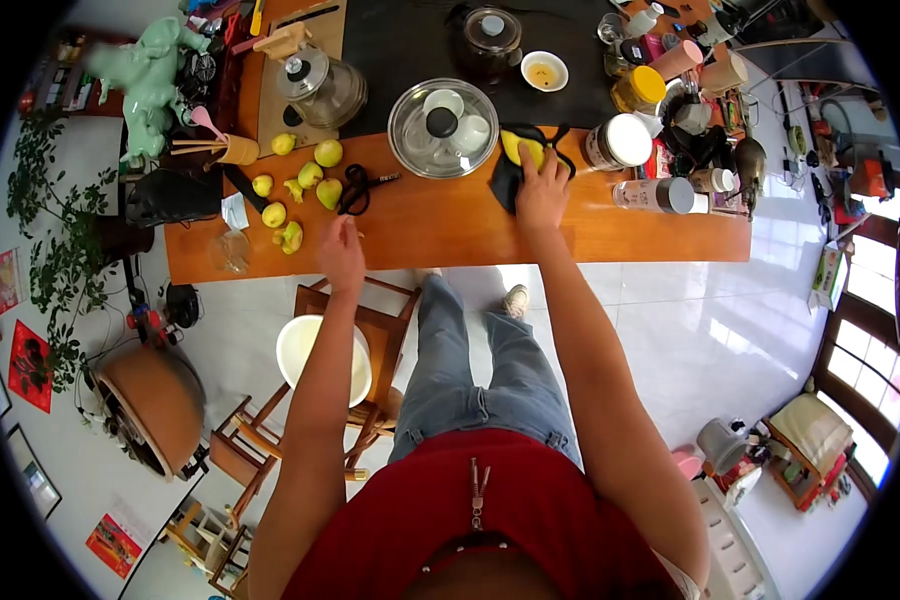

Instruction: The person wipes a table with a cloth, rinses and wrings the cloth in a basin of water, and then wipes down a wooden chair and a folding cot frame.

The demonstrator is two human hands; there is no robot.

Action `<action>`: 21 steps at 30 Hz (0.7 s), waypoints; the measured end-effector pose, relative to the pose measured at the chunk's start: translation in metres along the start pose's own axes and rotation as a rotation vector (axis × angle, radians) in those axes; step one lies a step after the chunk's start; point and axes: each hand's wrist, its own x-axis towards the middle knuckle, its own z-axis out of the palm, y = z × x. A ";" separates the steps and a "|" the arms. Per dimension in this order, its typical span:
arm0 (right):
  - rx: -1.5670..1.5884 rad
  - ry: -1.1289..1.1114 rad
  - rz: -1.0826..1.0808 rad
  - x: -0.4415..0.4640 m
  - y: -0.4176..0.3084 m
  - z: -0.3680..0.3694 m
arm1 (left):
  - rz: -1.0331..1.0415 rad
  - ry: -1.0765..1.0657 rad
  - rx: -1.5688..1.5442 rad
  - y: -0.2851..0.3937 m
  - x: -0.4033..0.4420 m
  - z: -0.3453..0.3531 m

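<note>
My right hand reaches over the wooden table, its fingers on a yellow cloth that lies with a dark cloth. Near the table's front edge is my left hand, fingers drawn together; whatever they may hold is too small to tell. Just beyond it lie black-handled scissors. Several yellow-green fruits are spread to the left of the scissors, some of them looking cut. Between my hands and farther back sits a glass-lidded bowl with white cups showing inside.
A glass kettle and a dark teapot stand at the back, near a small white bowl. Jars crowd the right side. Below the table, a white basin rests on a wooden chair.
</note>
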 end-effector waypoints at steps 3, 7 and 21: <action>-0.022 -0.079 0.012 0.024 -0.005 -0.007 | -0.297 -0.136 -0.494 0.040 0.008 0.020; -0.061 -0.097 -0.140 -0.019 0.003 -0.017 | -0.530 -0.272 -0.930 0.081 0.020 0.043; 0.012 -0.260 -0.034 0.054 -0.018 0.008 | -0.705 -0.641 -1.301 0.134 0.014 0.073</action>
